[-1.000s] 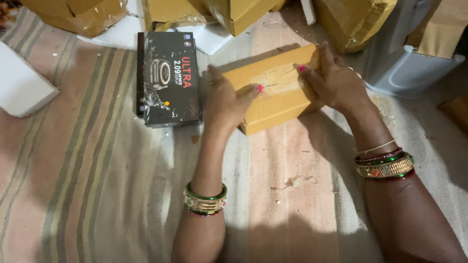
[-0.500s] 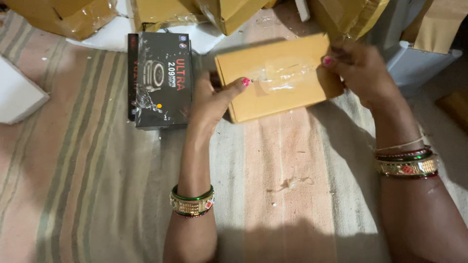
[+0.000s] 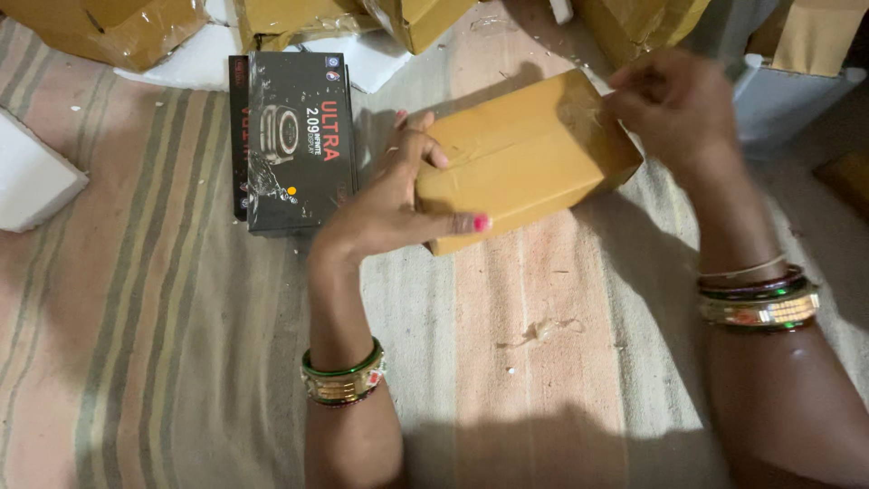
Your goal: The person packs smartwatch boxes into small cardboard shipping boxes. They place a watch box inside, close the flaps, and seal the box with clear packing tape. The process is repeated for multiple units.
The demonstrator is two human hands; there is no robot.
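**Tan carton gripped at both ends above a striped mat**

A small tan cardboard carton (image 3: 525, 158) is held in both hands, tilted so that its right end is raised, just above a striped woven mat (image 3: 181, 362). Its near left end is clasped by the left hand (image 3: 389, 213), with the thumb laid along the lower edge and the fingers curled over the top. The far right end is gripped by the right hand (image 3: 674, 109), whose fingertips are pressed against the clear tape at that corner; whether a strip of tape is pinched between them cannot be told. Bangles (image 3: 344, 380) are worn on the left wrist, and a wider stack of bangles (image 3: 756, 299) is seen on the right wrist.

Just to the left of the carton, a black printed product box (image 3: 290, 140) is laid flat on the mat, close to the left hand but not touched by it. A white foam block (image 3: 32, 181) is seen at the left edge. Further tan parcels (image 3: 109, 27), wrapped in glossy tape, are piled along the top. A scrap of clear tape (image 3: 543, 330) is left on the mat between the forearms.
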